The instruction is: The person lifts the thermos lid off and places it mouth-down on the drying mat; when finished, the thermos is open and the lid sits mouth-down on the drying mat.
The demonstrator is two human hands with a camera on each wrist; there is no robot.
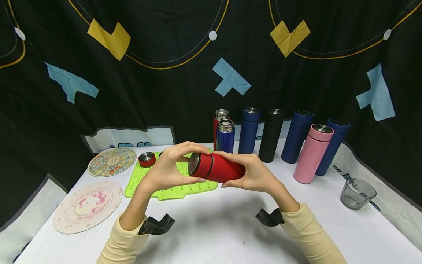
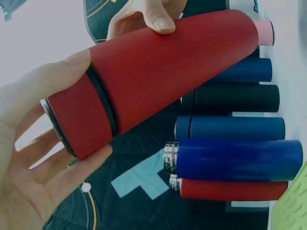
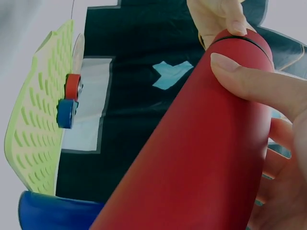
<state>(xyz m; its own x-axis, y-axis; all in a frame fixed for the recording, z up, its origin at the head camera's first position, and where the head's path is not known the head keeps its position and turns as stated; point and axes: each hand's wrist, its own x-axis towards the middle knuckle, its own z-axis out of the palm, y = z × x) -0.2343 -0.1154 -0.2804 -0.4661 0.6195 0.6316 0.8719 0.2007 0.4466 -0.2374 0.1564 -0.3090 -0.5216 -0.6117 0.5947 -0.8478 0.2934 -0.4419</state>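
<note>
A red thermos bottle [image 1: 227, 169] is held tilted in mid-air above the table, its steel-topped lid [image 1: 199, 165] toward the left. My left hand [image 1: 169, 165] grips that lid between thumb and fingers; in the left wrist view the thumb lies at the black ring [image 2: 101, 98] below the lid. My right hand [image 1: 255, 172] holds the body, thumb along one side and fingers curled behind it, as the right wrist view shows. Behind the hands lies a green drying mat [image 1: 197, 186] with a loose red lid [image 1: 147, 160] and a blue lid [image 3: 67, 113] on it.
Lidless red [image 2: 235, 189] and blue [image 1: 225, 141] bottles stand at the back. Right of them are navy [image 1: 249, 130], black [image 1: 271, 135] and pink [image 1: 311, 156] bottles, among others. A glass cup [image 1: 357, 193] stands far right; two round mats [image 1: 112, 161] lie left.
</note>
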